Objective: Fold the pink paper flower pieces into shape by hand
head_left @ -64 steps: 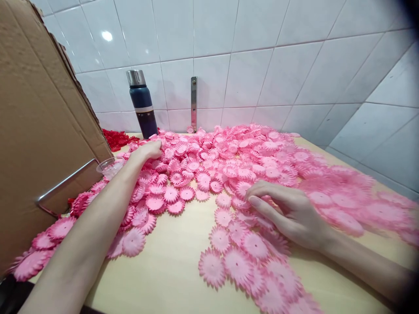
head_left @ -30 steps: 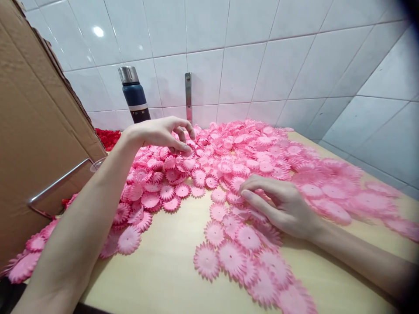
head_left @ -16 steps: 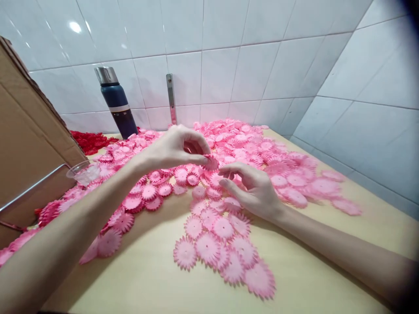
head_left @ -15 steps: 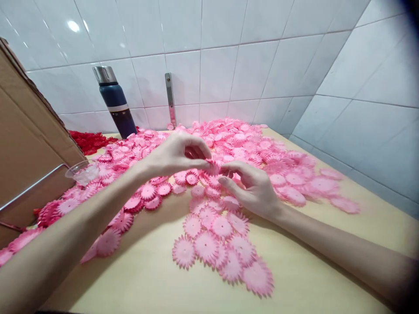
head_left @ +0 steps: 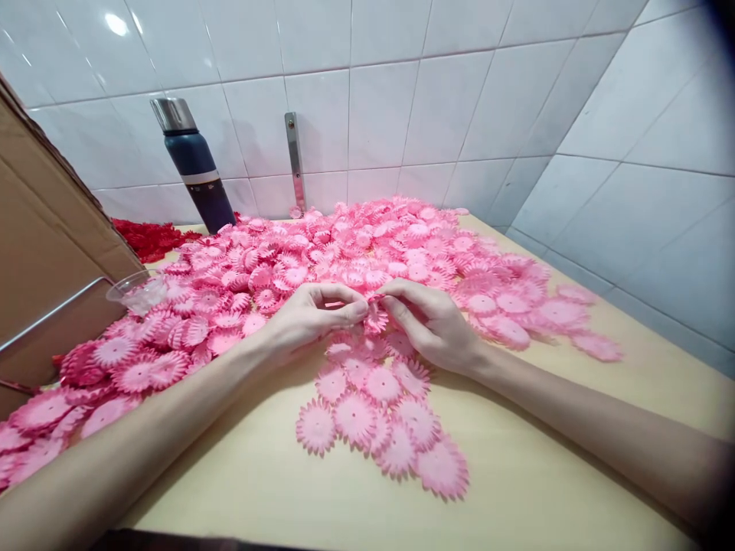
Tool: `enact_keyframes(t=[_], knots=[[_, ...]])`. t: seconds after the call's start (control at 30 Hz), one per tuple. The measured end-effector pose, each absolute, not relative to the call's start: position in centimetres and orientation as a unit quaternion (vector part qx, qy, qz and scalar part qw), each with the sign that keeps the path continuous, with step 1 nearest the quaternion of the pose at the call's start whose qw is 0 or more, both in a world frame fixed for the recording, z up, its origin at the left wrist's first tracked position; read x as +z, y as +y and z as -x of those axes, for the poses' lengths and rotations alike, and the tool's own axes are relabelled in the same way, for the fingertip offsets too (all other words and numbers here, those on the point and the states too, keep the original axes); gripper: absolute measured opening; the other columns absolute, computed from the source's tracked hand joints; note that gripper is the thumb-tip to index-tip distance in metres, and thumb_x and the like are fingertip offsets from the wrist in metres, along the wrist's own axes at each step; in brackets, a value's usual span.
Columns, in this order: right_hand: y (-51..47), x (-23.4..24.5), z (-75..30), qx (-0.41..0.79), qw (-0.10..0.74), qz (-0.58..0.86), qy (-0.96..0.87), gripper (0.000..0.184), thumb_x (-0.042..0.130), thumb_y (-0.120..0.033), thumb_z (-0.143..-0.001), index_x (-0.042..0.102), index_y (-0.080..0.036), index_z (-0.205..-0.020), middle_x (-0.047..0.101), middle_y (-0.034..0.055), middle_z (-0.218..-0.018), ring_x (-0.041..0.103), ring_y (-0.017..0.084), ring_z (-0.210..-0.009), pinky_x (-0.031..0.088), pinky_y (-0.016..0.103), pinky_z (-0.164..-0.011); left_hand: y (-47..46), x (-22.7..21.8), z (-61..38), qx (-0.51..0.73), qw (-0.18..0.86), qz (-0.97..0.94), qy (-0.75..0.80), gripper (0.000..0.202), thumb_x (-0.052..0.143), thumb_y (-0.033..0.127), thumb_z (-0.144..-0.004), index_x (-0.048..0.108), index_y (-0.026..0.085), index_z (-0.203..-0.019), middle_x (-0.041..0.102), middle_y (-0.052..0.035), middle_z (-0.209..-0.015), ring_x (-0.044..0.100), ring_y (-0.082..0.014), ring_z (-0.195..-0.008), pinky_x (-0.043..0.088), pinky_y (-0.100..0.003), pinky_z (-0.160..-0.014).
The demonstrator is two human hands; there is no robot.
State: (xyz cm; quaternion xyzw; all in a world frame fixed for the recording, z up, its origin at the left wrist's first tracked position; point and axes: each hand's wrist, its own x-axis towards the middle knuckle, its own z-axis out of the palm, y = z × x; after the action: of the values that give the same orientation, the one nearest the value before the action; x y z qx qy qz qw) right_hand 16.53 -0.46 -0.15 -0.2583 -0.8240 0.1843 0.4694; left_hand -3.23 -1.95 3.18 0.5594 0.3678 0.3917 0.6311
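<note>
A wide spread of pink paper flower cut-outs [head_left: 402, 245] covers the pale wooden table [head_left: 276, 474]. My left hand [head_left: 313, 315] and my right hand [head_left: 428, 321] meet over the middle of the spread. Their fingertips pinch one small pink flower [head_left: 373, 304] between them, just above the other flowers. Both hands have curled, closed fingers. A flat patch of larger flowers [head_left: 373, 417] lies on the table right in front of my hands.
A dark blue flask with a steel cap [head_left: 192, 172] stands at the back left by the tiled wall. Red flower pieces [head_left: 146, 237] lie beside it. A clear plastic cup [head_left: 135, 291] and a cardboard box [head_left: 40, 252] are at the left. A metal bracket [head_left: 295, 161] hangs on the wall.
My left hand came from the far left of the pile with a pink flower to the middle. My right hand rose off the flowers and pinched the same flower.
</note>
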Motion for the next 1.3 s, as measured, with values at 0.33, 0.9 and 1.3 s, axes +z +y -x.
enact_keyframes(t=[0.33, 0.9, 1.3], knots=[[-0.3, -0.2, -16.6, 0.148, 0.516, 0.265, -0.801, 0.014, 0.051, -0.014, -0.092, 0.063, -0.02, -0.094, 0.066, 0.0045, -0.086, 0.061, 0.015, -0.078, 0.051, 0.03, -0.071, -2.5, 2.4, 1.8, 0.471, 0.588, -0.545, 0.368, 0.033, 0.084, 0.018, -0.061, 0.064, 0.016, -0.087, 0.069, -0.0021, -0.089, 0.069, -0.0138, -0.079, 0.057, -0.031, -0.078], [-1.1, 0.1, -16.6, 0.172, 0.478, 0.231, -0.83, 0.01, 0.057, -0.015, -0.089, 0.064, -0.017, -0.095, 0.068, 0.0059, -0.086, 0.063, 0.015, -0.077, 0.051, 0.03, -0.068, -3.4, 1.3, 2.5, 0.53, 0.499, -0.536, 0.428, 0.022, 0.083, 0.029, -0.062, 0.074, 0.015, -0.077, 0.072, -0.0021, -0.075, 0.067, -0.0145, -0.07, 0.055, -0.024, -0.065], [-1.2, -0.2, -16.2, 0.157, 0.471, 0.213, -0.841, 0.008, 0.06, -0.011, -0.086, 0.062, -0.017, -0.091, 0.065, 0.004, -0.079, 0.062, 0.013, -0.069, 0.051, 0.028, -0.062, -3.1, 0.6, 2.3, 0.506, 0.497, -0.561, 0.428, 0.028, 0.083, 0.03, -0.062, 0.075, 0.015, -0.085, 0.075, -0.0053, -0.085, 0.068, -0.0177, -0.077, 0.055, -0.027, -0.071]])
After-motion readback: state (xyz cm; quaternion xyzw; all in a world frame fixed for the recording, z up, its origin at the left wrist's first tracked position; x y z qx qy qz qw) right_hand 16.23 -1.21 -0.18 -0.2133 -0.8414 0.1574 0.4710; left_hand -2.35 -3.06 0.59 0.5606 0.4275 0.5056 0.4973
